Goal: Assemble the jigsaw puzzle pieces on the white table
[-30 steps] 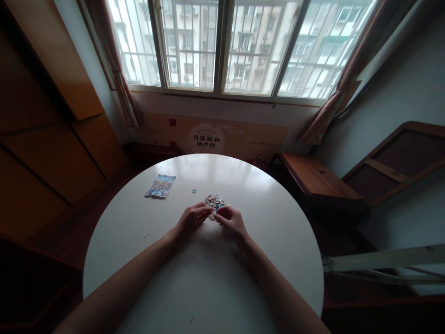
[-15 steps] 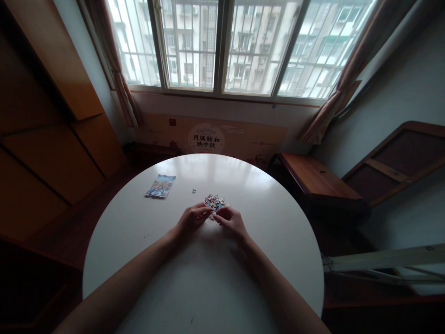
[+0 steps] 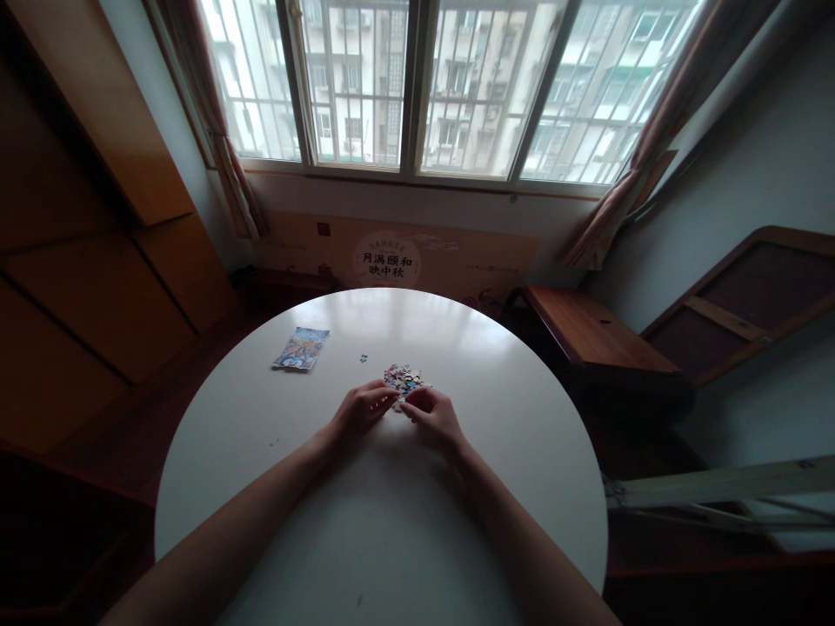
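A small heap of jigsaw puzzle pieces, in mixed colours with pale undersides, lies on the round white table. At the heap's near left edge is my left hand, its thumb and fingers pinched together. My right hand meets it from the right, with its fingers bent and the fingertips closed. Between the two sets of fingertips there seems to be a small puzzle piece, mostly hidden by the fingers. One separate puzzle piece sits left of the heap.
A colourful printed packet lies flat at the table's left. Beyond the table are a wooden bench on the right, a printed board under the barred window, and wooden cabinets on the left.
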{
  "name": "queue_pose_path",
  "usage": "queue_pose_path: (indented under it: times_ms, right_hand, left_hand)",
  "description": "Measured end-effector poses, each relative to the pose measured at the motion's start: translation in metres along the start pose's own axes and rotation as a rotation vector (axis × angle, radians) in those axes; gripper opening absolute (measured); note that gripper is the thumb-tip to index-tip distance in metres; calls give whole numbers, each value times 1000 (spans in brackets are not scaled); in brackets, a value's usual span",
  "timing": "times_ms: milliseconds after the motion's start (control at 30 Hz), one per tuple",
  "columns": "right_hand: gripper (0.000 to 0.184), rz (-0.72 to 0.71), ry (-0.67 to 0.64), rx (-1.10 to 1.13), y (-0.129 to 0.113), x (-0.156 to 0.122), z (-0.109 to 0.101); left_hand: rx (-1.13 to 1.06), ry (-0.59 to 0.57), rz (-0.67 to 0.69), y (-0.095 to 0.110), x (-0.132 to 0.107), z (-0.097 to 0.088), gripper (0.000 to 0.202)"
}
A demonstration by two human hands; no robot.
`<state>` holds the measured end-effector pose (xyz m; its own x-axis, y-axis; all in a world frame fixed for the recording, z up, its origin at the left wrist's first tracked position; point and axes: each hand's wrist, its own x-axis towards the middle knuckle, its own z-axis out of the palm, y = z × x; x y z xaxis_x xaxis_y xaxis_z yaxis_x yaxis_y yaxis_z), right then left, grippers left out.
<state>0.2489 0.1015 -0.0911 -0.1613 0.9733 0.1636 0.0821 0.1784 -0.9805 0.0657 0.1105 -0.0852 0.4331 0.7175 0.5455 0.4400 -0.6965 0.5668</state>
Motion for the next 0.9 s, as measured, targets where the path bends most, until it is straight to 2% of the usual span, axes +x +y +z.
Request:
queue_pose_path:
  times_ms: [900]
  right_hand:
    - [30,2,21,68,-2,0,0]
  left_hand:
    - [-10,-13,-29,0,0,1,24]
